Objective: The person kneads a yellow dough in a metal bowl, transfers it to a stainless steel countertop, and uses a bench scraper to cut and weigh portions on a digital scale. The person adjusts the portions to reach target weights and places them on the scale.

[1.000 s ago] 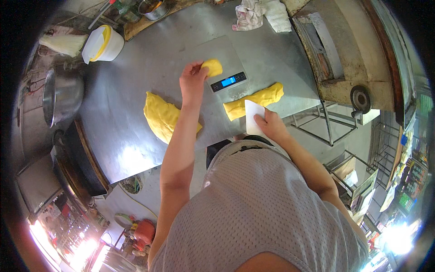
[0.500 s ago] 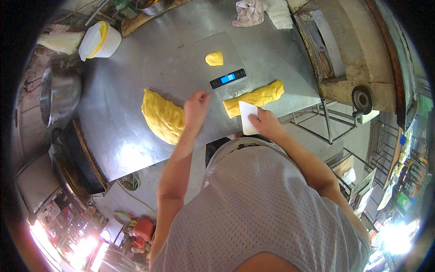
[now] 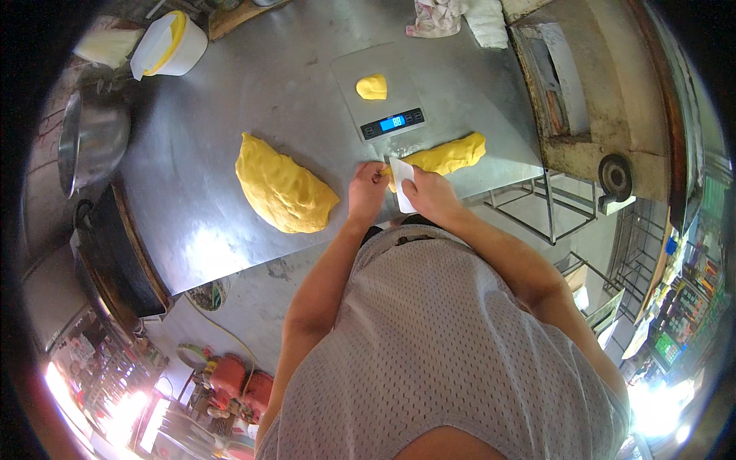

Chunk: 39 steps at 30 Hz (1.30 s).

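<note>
My right hand (image 3: 432, 194) grips a white dough scraper (image 3: 402, 184), held upright across the left end of a yellow dough roll (image 3: 448, 156). Close on the scraper's other side, my left hand (image 3: 368, 192) has its fingers closed on the end of that dough, partly hiding it. Farther off, a small piece of yellow dough (image 3: 372, 87) rests on a flat digital kitchen scale (image 3: 392, 123) with a lit blue display. To the left of my hands lies a large, thick slab of yellow dough (image 3: 282, 186) on the metal table.
The metal table (image 3: 207, 115) carries a white tub with a yellow rim (image 3: 175, 47) at far left and crumpled cloths (image 3: 438, 17) at the back. A steel bowl (image 3: 96, 142) stands beyond the left edge. A worn cabinet-like unit (image 3: 590, 84) borders the right side.
My left hand has moved right, from beside the large dough slab to the roll's left end. The scraper has shifted left with my right hand onto that end. The view has shifted slightly.
</note>
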### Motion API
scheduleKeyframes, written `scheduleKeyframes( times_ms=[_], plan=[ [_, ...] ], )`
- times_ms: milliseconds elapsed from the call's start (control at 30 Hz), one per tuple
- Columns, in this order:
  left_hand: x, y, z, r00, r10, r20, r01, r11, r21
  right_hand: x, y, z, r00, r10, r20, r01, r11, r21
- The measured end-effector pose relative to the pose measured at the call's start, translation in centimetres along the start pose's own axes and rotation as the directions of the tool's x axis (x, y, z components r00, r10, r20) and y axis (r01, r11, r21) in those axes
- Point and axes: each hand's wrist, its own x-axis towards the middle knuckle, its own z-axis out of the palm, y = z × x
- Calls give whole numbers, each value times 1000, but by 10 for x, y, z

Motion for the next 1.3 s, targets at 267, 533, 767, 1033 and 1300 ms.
scheduleKeyframes(
  times_ms=[267,533,767,1033,1300],
  plan=[
    [22,-4,-29,960,102,-261,-76,991,109,46,-4,-31,985,-74,-157,83,995,54],
    [159,43,-68,879,441,-181,-354,858,372,173,-56,-66,963,-224,-153,212,973,-87],
    [178,20,-55,903,402,-154,-268,804,530,193,-64,-53,973,-230,-15,219,943,-251],
    [178,22,-52,867,454,-208,-297,804,515,208,-77,-45,976,-212,42,215,926,-311],
    [141,11,-71,901,251,-353,-155,948,277,245,-72,-57,982,-187,-16,181,966,-182]
  ],
)
